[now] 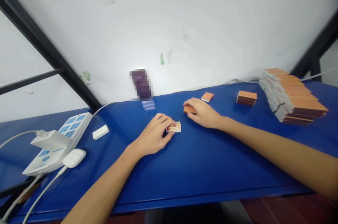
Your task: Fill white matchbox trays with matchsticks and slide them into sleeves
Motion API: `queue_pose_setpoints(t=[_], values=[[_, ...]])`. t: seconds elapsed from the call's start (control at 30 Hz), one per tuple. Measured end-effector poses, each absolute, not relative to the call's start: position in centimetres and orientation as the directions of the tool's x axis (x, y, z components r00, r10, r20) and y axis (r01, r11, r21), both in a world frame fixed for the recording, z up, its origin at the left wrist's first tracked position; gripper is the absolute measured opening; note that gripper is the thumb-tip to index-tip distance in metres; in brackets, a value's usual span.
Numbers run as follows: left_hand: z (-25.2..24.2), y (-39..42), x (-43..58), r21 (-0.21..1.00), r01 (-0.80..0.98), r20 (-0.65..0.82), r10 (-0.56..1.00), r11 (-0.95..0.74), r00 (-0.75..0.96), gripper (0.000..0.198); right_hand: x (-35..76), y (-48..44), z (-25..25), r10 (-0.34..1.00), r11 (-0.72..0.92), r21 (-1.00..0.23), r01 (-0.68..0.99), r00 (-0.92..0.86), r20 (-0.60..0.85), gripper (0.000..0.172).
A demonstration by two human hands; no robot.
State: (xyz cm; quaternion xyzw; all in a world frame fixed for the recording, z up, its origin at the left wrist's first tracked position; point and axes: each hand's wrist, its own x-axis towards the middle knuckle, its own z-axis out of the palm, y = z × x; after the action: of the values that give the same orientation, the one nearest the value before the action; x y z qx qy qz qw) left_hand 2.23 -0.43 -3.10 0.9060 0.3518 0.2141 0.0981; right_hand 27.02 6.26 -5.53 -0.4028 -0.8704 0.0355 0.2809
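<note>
My left hand (155, 136) rests on the blue tabletop, thumb and fingers closed around the left end of a small white matchbox tray (178, 127). Red-tipped matches (172, 128) lie in the tray, partly covered by my fingers. Just right of it and a little farther back, my right hand (202, 113) grips an orange matchbox cover (189, 109) between thumb and fingers. The cover and the tray are apart. What is inside the cover is hidden. A single orange matchbox (207, 96) lies flat behind my right hand.
A short stack of matchboxes (246, 98) stands to the right, beside a large stepped pile of them (303, 102). At left are a power strip (79, 125) with a charger, a white rounded case (74, 158) and a small white block (100, 132). A pixelated dark object (142, 84) leans against the wall.
</note>
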Motion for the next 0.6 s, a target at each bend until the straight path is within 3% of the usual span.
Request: queue_pose_setpoints(t=[0.13,0.37,0.6], values=[[-3.1,-0.3,2.0,0.33,0.61,0.306,0.693,-0.72,0.653,0.007,26.9,6.0,-5.5,0.689,0.716,-0.306,0.628,-0.565,0.453,0.029],[-3.6,0.1,1.8,0.314,0.633,0.288,0.706,-0.708,0.647,0.026,26.2,5.1,-5.4,0.704,0.71,-0.436,0.553,-0.54,0.461,0.045],[-3.5,0.1,1.9,0.331,0.633,0.291,0.714,-0.7,0.637,0.032,26.3,5.1,-5.4,0.654,0.756,-0.408,0.512,-0.572,0.495,0.042]])
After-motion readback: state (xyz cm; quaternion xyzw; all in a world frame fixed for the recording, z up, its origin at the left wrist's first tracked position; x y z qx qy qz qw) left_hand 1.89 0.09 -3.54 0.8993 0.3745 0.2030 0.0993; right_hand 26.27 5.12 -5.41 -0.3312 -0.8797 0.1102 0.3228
